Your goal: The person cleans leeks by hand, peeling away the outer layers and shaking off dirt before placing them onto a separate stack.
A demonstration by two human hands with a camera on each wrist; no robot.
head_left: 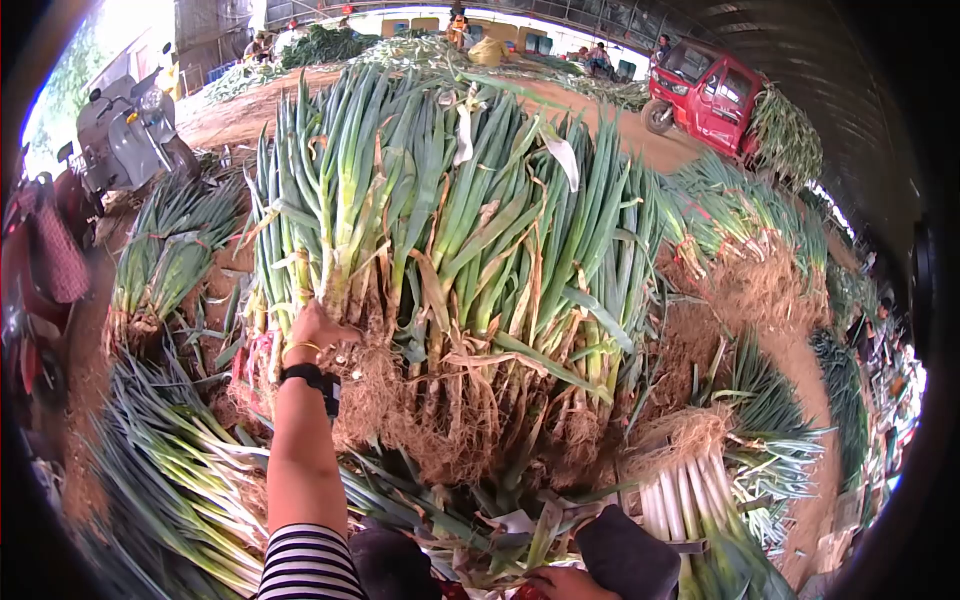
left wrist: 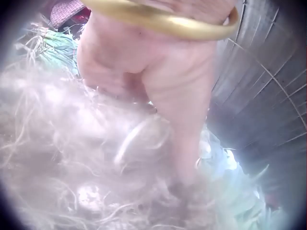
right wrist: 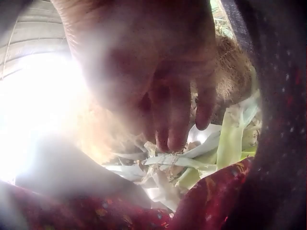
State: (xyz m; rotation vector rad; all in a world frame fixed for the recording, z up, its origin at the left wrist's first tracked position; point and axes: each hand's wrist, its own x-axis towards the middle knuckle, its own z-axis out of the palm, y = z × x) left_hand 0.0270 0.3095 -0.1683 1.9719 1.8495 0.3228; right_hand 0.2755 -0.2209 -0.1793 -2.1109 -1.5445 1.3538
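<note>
A big upright stand of green onions (head_left: 450, 210) fills the middle of the head view, leaves up and shaggy roots (head_left: 400, 410) toward me. My left hand (head_left: 318, 330) reaches to its left side and grips stalks just above the roots, thumb pointing right; the fingers are hidden behind them. In the left wrist view the hand (left wrist: 158, 81) is pressed in among blurred pale roots (left wrist: 96, 153). My right hand (right wrist: 158, 81) hangs low near my lap, fingers loose and holding nothing, over cut leaf scraps (right wrist: 192, 160).
Bundled green onions (head_left: 690, 500) lie roots-up at lower right, and more loose ones (head_left: 180, 470) at lower left. Other bundles (head_left: 160, 260) stand behind. A motor scooter (head_left: 130, 125) is parked at far left, a red three-wheeled truck (head_left: 705, 95) at back right.
</note>
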